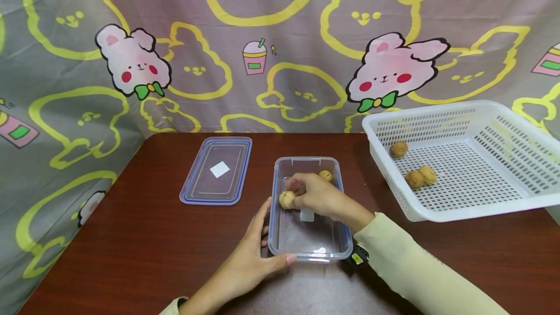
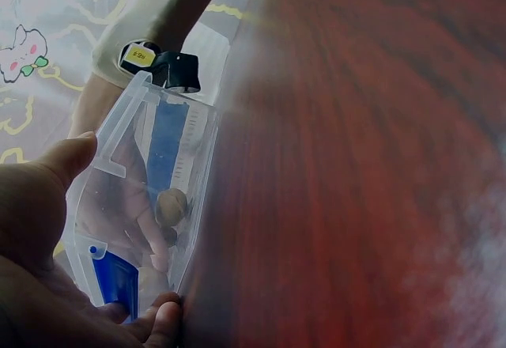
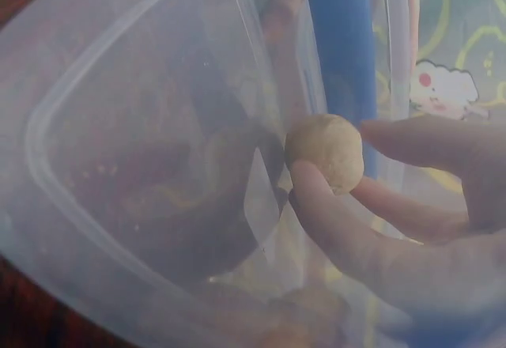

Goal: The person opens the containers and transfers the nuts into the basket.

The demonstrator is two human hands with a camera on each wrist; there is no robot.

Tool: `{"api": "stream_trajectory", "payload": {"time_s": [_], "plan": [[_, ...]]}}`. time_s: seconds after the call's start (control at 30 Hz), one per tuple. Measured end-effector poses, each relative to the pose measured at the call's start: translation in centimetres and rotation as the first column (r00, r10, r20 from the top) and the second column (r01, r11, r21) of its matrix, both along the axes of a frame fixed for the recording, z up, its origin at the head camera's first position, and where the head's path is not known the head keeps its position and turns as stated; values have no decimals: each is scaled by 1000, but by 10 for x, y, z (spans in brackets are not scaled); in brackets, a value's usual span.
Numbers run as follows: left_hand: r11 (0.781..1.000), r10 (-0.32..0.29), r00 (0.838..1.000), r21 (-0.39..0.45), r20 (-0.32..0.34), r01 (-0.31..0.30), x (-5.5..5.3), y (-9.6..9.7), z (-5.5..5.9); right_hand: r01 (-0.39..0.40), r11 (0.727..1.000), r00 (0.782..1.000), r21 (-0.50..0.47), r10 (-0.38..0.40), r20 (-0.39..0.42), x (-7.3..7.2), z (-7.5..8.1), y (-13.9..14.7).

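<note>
Inside a clear plastic food container (image 1: 311,252), my right hand (image 1: 321,196) pinches a walnut (image 1: 287,200) near the left wall. The right wrist view shows this walnut (image 3: 336,154) between thumb and fingertips, low in the container. Another walnut (image 1: 325,175) lies at the container's far right corner. My left hand (image 1: 251,259) grips the container at its near left corner, thumb over the front rim and fingers along the left side. Through the clear wall in the left wrist view, a walnut (image 2: 171,206) shows beside the right hand's fingers.
To the right stands a white slotted plastic basket (image 1: 477,208) with walnuts (image 1: 414,179) in its left part. A clear lid with a blue seal (image 1: 216,186) lies flat on the brown table (image 1: 144,237), left of the container. A patterned curtain (image 1: 293,43) hangs behind the table.
</note>
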State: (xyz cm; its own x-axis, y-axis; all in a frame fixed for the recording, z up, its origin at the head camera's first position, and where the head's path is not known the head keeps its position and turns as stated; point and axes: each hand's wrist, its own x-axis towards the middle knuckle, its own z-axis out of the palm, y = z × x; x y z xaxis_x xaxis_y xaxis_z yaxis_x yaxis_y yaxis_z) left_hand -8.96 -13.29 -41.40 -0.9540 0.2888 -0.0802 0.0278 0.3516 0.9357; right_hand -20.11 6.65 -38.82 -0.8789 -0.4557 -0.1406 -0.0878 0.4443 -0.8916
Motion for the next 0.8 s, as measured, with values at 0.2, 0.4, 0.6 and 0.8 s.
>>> {"api": "stream_trajectory", "payload": {"time_s": [0.2,0.4,0.6,0.8], "plan": [[1000,-6,1000,13,4,6,0,-1,0,-38,986,988,-161,61,141,1,-2,-2],[1000,-9,1000,2,10,9,0,-1,0,-51,981,984,-187,81,159,3,-3,-3],[1000,-5,1000,8,7,5,1,0,0,-61,977,985,-206,92,146,4,-2,-2],[1000,-16,1000,5,6,16,0,0,-1,-64,974,989,-217,91,119,6,0,3]]}}
